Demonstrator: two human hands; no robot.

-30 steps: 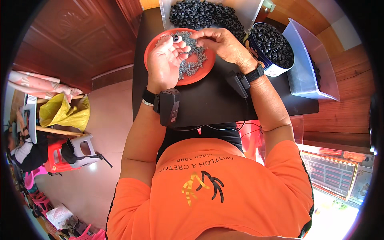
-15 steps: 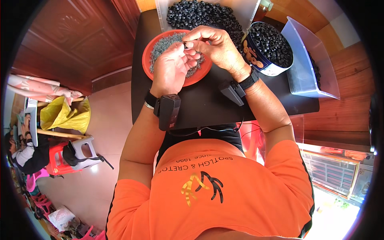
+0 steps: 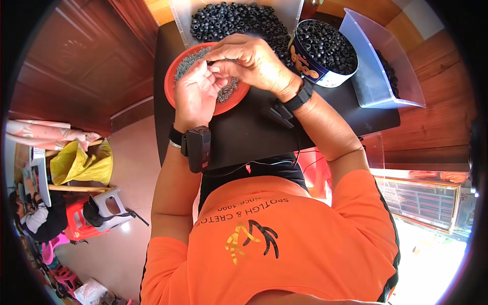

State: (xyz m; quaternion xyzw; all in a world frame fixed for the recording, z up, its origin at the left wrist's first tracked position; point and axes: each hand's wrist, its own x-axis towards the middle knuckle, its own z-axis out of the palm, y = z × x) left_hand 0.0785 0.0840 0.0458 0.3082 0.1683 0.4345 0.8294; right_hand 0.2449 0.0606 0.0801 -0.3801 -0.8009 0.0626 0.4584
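Note:
My left hand (image 3: 195,96) is turned palm up over the near side of a red bowl (image 3: 241,98) of small grey pieces (image 3: 227,91), too fine to make out singly. My right hand (image 3: 254,61) reaches across from the right, and its fingers meet the left fingertips. Between them is a small black piece (image 3: 210,63), mostly hidden by the fingers. Both hands are closed in a pinch around it. Beyond them, a clear bin (image 3: 182,25) holds many black ring-shaped pieces (image 3: 234,21).
A round tub (image 3: 333,80) full of black rings stands right of the bowl. Beside it, a translucent bin (image 3: 366,84) lies tilted with more rings. Everything rests on a dark table (image 3: 244,137). Left on the floor are a yellow bag (image 3: 81,162) and a red stool (image 3: 81,218).
The whole view has shifted, so table, bowl and bins appear farther left. My right hand has rolled over further, covering more of the black piece; both hands stay together over the bowl.

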